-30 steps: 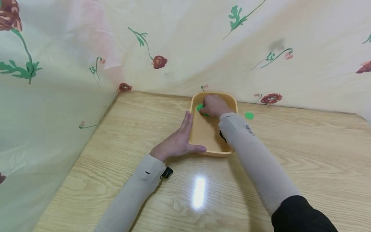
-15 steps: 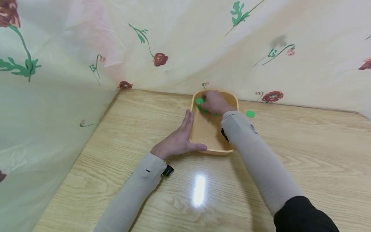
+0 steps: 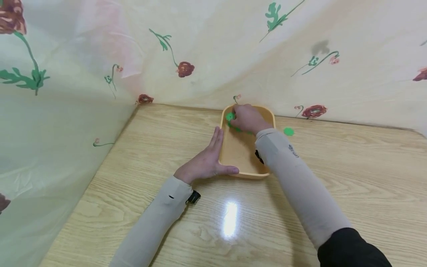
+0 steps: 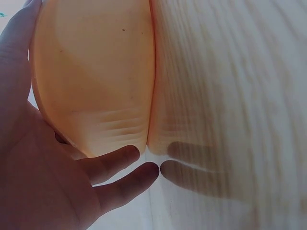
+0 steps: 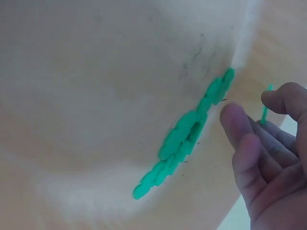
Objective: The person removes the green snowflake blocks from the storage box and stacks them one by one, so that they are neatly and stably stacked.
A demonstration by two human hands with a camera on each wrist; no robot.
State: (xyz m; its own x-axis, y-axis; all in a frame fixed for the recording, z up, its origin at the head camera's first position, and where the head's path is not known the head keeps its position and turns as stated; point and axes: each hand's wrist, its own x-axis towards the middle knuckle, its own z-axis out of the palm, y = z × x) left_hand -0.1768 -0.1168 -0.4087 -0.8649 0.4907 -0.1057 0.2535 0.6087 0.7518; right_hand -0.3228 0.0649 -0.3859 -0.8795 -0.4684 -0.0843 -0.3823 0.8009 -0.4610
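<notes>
An orange tray stands on the table. My right hand reaches into its far end. Between thumb and forefinger it pinches a thin green scalloped disc, seen edge-on in the right wrist view, above the tray floor. Below the hand a row of similar green discs lies overlapping on the tray floor; in the head view the hand covers most of them. My left hand lies against the tray's left side, fingers straight along the outer wall and thumb at the near rim.
One more green disc lies on the wooden table to the right of the tray. A flower-patterned sheet hangs right behind the tray and along the left side of the table.
My right hand has risen slightly from the row of discs, and a pinched disc now shows at its fingertips. My left hand stays against the tray.
</notes>
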